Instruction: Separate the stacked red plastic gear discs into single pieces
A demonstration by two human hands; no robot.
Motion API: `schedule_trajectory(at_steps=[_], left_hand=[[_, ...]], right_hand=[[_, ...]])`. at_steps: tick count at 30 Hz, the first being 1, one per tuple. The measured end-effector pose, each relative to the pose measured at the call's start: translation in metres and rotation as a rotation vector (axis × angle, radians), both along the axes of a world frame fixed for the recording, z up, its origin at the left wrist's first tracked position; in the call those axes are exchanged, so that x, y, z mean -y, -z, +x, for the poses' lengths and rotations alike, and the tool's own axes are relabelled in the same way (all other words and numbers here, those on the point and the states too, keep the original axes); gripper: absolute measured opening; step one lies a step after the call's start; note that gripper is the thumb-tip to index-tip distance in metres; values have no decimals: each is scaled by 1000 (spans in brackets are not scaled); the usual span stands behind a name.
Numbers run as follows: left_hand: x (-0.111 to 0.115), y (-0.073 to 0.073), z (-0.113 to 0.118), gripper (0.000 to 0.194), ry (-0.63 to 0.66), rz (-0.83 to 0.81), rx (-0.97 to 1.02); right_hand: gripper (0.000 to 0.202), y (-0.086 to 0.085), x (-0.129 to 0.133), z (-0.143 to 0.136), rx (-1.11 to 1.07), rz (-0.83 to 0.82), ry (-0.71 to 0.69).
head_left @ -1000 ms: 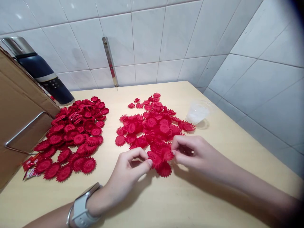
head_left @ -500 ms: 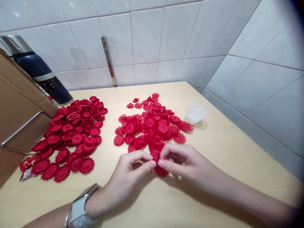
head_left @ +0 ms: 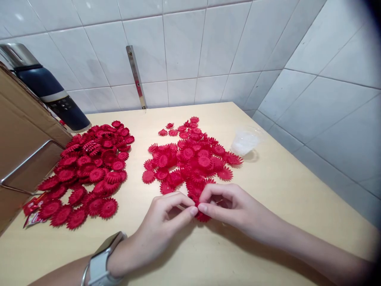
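Observation:
My left hand (head_left: pixel 166 220) and my right hand (head_left: pixel 233 206) meet at the near end of the middle pile of red flower pieces (head_left: pixel 189 154). Thumb and forefinger are pinched together on both, tips touching or almost so. Between the fingertips is a red petalled piece (head_left: pixel 204 217), mostly covered by the fingers. It appears to be gripped by both hands, though its exact edges blend into the red pieces behind. Each piece in the pile is a round disc with a fringe of narrow petals. A watch (head_left: pixel 104 254) is on my left wrist.
Thicker red flowers (head_left: pixel 97 174) are heaped at the left, beside a cardboard box (head_left: pixel 26 131) with a metal wire handle. A dark blue flask (head_left: pixel 49 87) stands behind the box. To the right of the middle pile lies a clear plastic cup (head_left: pixel 244 142) with whitish contents.
Both hands have shifted very slightly, and the fingertips have come closer together over the red piece. The piles, flask and cup stay where they were.

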State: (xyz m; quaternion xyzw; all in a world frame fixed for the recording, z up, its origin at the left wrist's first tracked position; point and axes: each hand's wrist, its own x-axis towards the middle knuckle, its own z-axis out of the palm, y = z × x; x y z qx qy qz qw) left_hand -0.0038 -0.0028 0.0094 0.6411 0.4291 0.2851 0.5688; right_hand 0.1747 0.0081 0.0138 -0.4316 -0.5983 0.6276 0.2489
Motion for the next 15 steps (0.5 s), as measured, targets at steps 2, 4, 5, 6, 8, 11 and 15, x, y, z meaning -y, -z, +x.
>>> schedule_trajectory(at_steps=[2, 4, 5, 6, 8, 11, 15], left_hand=[[0, 0, 0, 17, -2, -4, 2], [0, -1, 0, 17, -6, -6, 3], [1, -1, 0, 17, -10, -9, 5], [1, -1, 0, 18, -15, -14, 7], [1, -1, 0, 18, -18, -28, 16], [1, 0, 0, 17, -15, -47, 32], [0, 1, -1, 16, -23, -73, 43]], right_hand=[[18, 1, 0, 1, -14, -8, 0], [18, 1, 0, 2, -35, -18, -1], [17, 2, 0, 2, -48, -26, 0], [17, 2, 0, 2, -63, -36, 0], [17, 2, 0, 2, -85, -52, 1], [17, 1, 1, 2, -89, -54, -6], [17, 0, 1, 2, -70, -38, -23]])
